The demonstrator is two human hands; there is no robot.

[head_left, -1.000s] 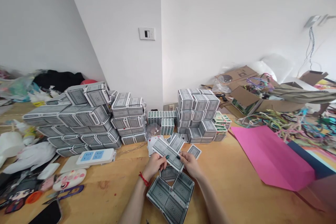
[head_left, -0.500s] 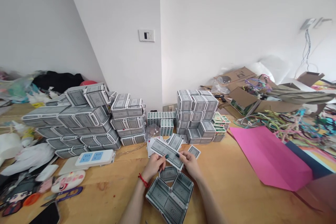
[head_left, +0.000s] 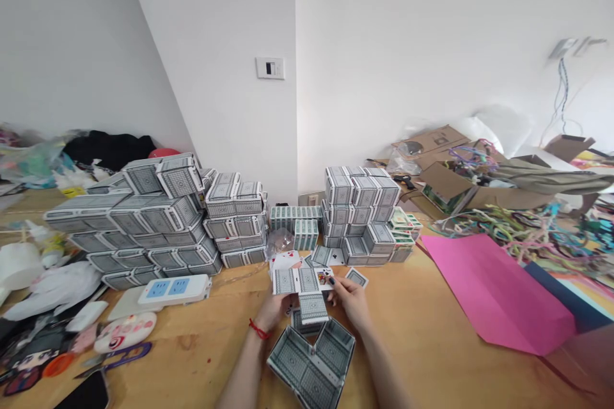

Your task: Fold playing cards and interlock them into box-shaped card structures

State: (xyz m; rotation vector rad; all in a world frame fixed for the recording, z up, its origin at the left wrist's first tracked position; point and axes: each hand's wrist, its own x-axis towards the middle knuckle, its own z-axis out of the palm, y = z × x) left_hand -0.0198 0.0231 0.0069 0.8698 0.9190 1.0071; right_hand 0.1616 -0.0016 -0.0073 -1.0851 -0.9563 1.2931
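Grey-backed playing cards (head_left: 313,308), joined in an L-like shape, are held up between both my hands. My left hand (head_left: 271,312) grips them from below at the left, its fingers partly hidden under the cards. My right hand (head_left: 351,299) pinches the right end, where a face card's picture side shows. Just below, nearer me, sits an open heart-shaped box (head_left: 314,364) built from the same cards. Behind the held cards lie loose playing cards (head_left: 286,259), some face up. A single card (head_left: 356,277) lies face down beside my right hand.
Stacks of card-covered blocks stand at left (head_left: 158,217) and right (head_left: 362,204), with green card packs (head_left: 305,233) between. A power strip (head_left: 175,287), scissors (head_left: 125,356) and phone (head_left: 85,392) lie left. Pink paper (head_left: 494,287), pipe cleaners (head_left: 508,220) and a cardboard box (head_left: 503,195) are right.
The held cards, seen before as a slanting strip, now have one section pointing down towards me and a face card showing at right. My left hand has shifted slightly left and under them.
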